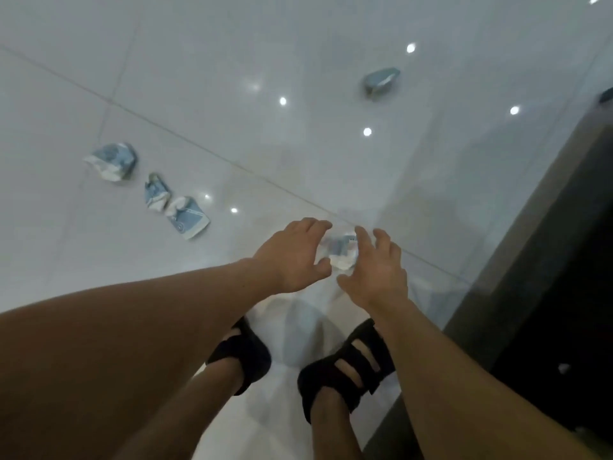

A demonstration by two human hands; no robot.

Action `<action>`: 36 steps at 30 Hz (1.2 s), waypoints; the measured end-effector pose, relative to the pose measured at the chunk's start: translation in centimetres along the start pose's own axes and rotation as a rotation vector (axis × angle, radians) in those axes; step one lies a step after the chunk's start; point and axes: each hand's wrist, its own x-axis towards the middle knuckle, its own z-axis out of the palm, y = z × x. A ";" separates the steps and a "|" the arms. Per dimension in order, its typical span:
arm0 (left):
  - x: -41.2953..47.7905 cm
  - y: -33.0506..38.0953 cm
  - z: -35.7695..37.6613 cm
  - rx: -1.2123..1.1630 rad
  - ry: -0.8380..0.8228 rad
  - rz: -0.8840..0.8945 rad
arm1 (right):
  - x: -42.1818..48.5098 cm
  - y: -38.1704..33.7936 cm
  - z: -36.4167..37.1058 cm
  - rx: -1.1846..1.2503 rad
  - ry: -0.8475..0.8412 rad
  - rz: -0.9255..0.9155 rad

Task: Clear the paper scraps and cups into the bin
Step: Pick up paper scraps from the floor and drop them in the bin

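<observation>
While both arms reach down over the glossy tiled floor (298, 144), the left hand (293, 257) and right hand (376, 270) flank a crumpled blue-and-white cup (341, 252). Their fingers are spread and clasp nothing; contact is too blurred to tell. A row of three crushed cups (156, 194) lies well left of the left hand, and a lone crushed cup (381, 82) lies far beyond the right hand.
</observation>
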 end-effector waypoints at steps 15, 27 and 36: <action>-0.7 -5.1 4.6 -0.494 0.020 -0.203 | 1.9 -3.1 4.6 0.071 0.205 -0.268; -12.4 -7.6 -7.0 -0.649 0.215 -0.351 | -7.1 -14.0 -4.0 0.006 0.131 -0.659; -22.4 -17.8 -7.0 -0.662 0.346 -0.695 | -7.1 -27.3 -1.7 -0.363 -0.089 -0.613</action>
